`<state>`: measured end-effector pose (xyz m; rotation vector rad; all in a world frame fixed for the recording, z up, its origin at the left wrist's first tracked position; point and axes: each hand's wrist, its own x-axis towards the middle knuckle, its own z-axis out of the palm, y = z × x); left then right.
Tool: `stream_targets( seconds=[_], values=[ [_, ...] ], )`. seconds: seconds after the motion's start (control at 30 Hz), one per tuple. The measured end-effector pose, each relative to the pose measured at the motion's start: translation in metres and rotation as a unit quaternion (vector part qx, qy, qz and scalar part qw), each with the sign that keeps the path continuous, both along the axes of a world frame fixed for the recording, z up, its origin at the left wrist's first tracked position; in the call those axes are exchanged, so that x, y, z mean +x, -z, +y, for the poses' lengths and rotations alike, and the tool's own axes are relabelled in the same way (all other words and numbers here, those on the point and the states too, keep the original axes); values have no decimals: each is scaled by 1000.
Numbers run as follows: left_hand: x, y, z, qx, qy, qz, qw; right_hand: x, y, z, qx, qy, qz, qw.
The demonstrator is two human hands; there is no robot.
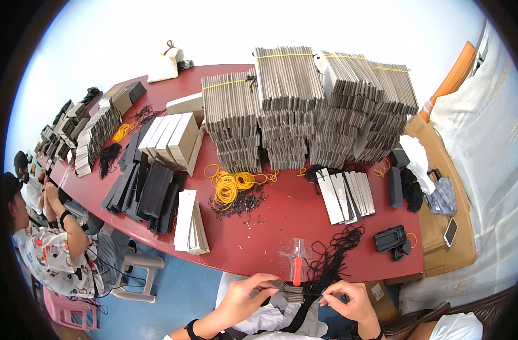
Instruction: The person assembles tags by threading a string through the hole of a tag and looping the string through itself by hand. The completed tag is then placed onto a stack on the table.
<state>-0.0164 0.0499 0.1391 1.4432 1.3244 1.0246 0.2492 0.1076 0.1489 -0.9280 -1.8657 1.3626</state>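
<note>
The left hand (250, 296) was bent inward, its thumb drawn close to its fingers, and the right hand (351, 301) faced it from just across with thumb and index finger nearly meeting; whatever thin dark strand they pinched was too fine to make out, so neither grip could be told for certain. Between the two hands, low by the front edge of the dark red surface (264, 246), sat a small stack of thin grey cards (293, 293). Just beyond that stack lay a tool with a red handle (297, 271) and a slim metal shaft, on a piece of clear plastic film. A loose tangle of black cords (337, 252) spread beyond the right hand, and a black plastic case (390, 238) lay farther to that hand's right. Ahead of the left hand was a coil of yellow elastic bands (227, 190), with a fanned pile of narrow white cards (191, 224) to its left. Another row of white cards (347, 196) lay farther ahead of the right hand. Well beyond both hands rose tall stacks of bundled grey cards (287, 85), bound with yellow bands.
</note>
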Motion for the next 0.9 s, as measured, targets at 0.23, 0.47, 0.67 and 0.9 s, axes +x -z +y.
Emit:
stream_targets(
  seconds=[0.23,0.47,0.67,0.9],
  values=[
    [-12,11,-1,-161,-55,-376,911,15,12,-10,-84,-79,-44,992],
    [-14,17,0,-338,88,-620,703,17,26,-21,-146,-139,-69,977],
    [-17,17,-3,-303,70,-517,797,35,21,-22,-142,-157,-86,973],
    [6,32,-19,-227,86,-313,918,60,46,-21,-196,-95,-84,972]
  ],
)
